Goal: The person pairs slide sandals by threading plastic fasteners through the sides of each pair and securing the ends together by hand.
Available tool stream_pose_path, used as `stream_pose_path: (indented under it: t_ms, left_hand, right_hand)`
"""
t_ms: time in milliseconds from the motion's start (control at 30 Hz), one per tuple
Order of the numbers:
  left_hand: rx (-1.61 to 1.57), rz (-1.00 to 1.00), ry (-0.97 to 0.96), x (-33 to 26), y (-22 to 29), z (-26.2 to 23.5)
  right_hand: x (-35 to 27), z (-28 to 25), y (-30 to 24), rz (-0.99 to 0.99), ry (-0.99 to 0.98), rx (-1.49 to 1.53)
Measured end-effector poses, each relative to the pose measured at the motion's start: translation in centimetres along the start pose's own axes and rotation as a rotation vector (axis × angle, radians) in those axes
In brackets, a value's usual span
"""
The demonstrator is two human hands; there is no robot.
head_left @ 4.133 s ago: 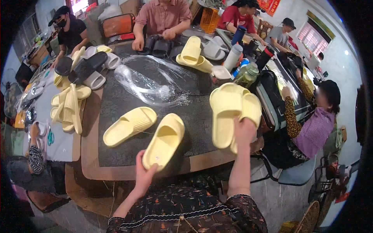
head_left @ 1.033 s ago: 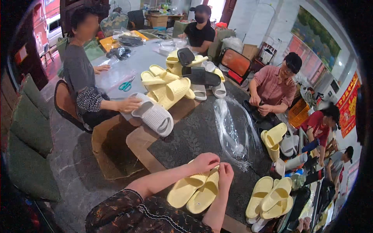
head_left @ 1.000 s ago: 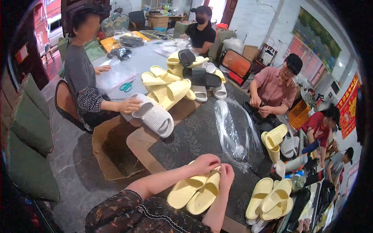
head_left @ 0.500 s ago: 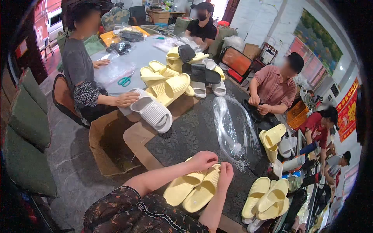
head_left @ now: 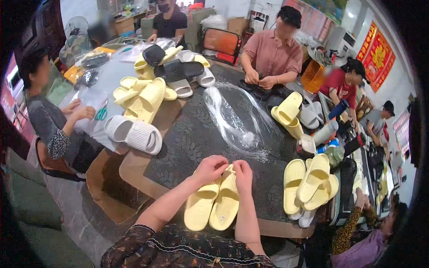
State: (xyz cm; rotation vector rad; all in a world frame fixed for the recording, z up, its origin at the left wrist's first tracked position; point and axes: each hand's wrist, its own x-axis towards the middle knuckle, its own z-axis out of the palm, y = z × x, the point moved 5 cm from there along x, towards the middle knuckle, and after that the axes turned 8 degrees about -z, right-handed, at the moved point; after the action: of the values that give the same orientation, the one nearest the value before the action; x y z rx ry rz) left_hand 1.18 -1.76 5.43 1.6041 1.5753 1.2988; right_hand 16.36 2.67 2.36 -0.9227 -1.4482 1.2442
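Note:
A pair of pale yellow slide slippers (head_left: 202,206) lies side by side before me at the table's near edge, heels toward me. My left hand (head_left: 213,169) is closed in a pinch at the toe ends, over the left slipper. Close beside it, my right hand (head_left: 243,172) pinches at the toe of the right slipper. Whatever thin thing the fingertips hold is too small to make out. Beyond my hands, a bundle of clear plastic strands (head_left: 225,114) is spread over the dark table mat (head_left: 178,147).
Yellow slippers (head_left: 149,98) are heaped at the far left, with grey slippers (head_left: 134,134) nearer me. More yellow slippers (head_left: 313,183) are stacked at my right, near bottles (head_left: 328,131). Across the table, a person in a pink shirt (head_left: 272,56) handles black footwear; others sit around.
My view has turned to the right. Both hands stay pinched at the slippers' toes. The person at left has drawn a hand back from the grey slippers.

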Motion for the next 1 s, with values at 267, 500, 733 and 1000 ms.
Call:
stream_pose_path:
  t_ms: [267, 500, 733, 1000]
  left_hand:
    - [-0.036, -0.004, -0.026, -0.2, -0.2, 0.4]
    - [-0.025, 0.006, 0.008, -0.3, -0.7, -0.2]
    - [-0.013, -0.014, -0.026, -0.1, -0.4, -0.4]
    - [-0.057, -0.032, -0.015, -0.3, -0.3, -0.4]
  right_hand:
    - [-0.5, -0.4, 0.7, -0.039, -0.026, -0.071]
    - [-0.6, 0.3, -0.6, -0.027, -0.051, -0.091]
    - [-0.5, 0.2, -0.7, -0.029, 0.041, 0.033]
    - [-0.6, -0.1, -0.7, -0.029, 0.005, -0.037]
